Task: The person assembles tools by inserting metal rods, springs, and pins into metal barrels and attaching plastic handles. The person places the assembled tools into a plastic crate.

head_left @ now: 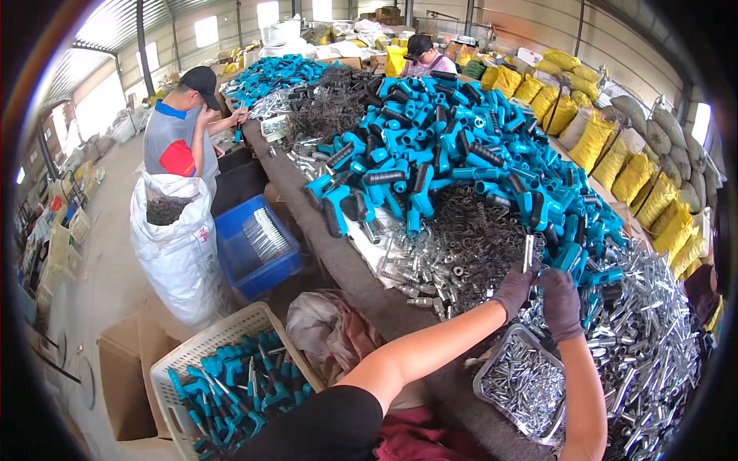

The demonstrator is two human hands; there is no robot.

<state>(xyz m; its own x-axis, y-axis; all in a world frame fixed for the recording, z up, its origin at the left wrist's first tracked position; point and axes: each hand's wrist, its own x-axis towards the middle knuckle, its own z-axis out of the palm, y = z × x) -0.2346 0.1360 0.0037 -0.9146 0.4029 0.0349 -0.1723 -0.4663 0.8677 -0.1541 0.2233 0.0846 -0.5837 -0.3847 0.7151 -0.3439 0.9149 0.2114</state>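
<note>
1. Grey-brown gloves cover both hands at the right of centre in the frame, above the counter [350, 281].
2. The person's left hand [512, 293] pinches a short metal tube [529, 252], which stands nearly upright out of the fingers.
3. The right hand [560, 306] is just beside it, fingers bent toward the tube's lower end; whether it grips anything cannot be told.
4. Beyond the hands, a heap of blue and black handles [421, 187] fills the upper middle of the frame, with dark springs [475, 237] piled at its near side.
5. Below the hands, a tray [492, 358] holds small metal pins [521, 380]; loose metal parts [653, 338] spread across the lower right.
6. At lower left, a cream crate [219, 336] holds blue-handled tools [254, 376]; above it are a blue bin [270, 275] with metal rods [265, 234] and a white sack [177, 261].
7. One co-worker [178, 134] stands at upper left, another [427, 61] at top centre; yellow sacks [596, 142] line the upper right.
</note>
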